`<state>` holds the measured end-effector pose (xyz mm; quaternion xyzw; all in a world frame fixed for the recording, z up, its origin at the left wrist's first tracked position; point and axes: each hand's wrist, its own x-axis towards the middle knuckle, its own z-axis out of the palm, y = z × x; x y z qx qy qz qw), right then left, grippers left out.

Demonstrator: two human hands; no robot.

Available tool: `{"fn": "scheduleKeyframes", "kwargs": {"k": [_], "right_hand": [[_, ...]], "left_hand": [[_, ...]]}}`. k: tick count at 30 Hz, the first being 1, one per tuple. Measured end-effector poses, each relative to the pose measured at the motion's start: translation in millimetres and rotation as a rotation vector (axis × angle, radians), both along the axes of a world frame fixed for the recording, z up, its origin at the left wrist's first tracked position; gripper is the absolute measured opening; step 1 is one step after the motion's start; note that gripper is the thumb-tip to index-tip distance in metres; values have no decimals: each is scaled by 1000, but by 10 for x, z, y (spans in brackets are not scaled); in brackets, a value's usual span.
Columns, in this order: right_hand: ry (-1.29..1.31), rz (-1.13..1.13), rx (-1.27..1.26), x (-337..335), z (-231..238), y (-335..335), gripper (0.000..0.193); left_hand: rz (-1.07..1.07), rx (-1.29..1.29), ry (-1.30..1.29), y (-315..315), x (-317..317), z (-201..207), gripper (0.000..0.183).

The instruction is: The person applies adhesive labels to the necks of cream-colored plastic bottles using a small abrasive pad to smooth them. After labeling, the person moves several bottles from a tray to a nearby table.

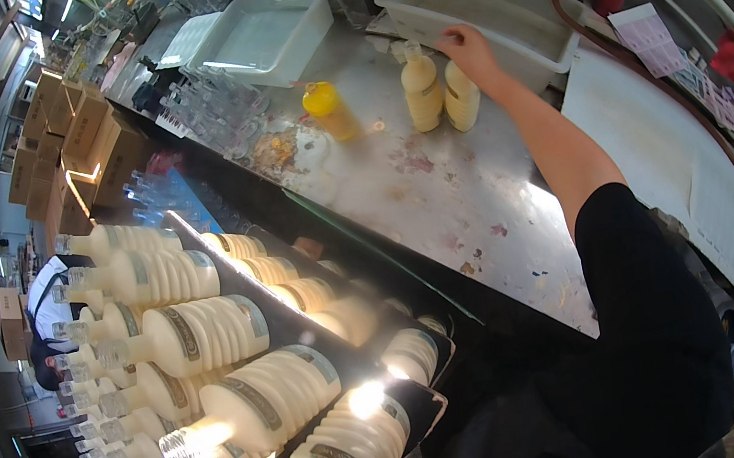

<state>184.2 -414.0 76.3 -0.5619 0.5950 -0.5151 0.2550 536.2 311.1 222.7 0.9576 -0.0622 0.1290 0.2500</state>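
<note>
Two cream-coloured ribbed bottles stand side by side on the metal worktop. The left bottle (pixel 423 91) shows its clear neck. My right hand (pixel 468 55) reaches across from the right with fingers bent and closed at the top of the right bottle (pixel 462 98), whose neck is hidden behind them. A yellow-topped squeeze bottle (pixel 332 111) stands to the left of the pair. My left hand is out of view.
Stacked rows of cream bottles (pixel 210 336) lie on their sides at lower left. Clear glass bottles (pixel 213 109) crowd the worktop's (pixel 402 204) far-left edge. White plastic tubs (pixel 322 28) (pixel 572 49) stand behind, with cardboard boxes (pixel 84 131) beyond.
</note>
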Motion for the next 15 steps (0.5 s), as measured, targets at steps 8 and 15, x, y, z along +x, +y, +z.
{"fn": "scheduleKeyframes", "kwargs": {"k": [8, 15], "right_hand": [[194, 102, 19, 691, 181, 49, 53], [386, 214, 115, 499, -411, -298, 36]], "left_hand": [[2, 82, -94, -39, -38, -61, 33], [-241, 130, -287, 374, 331, -296, 28]]}}
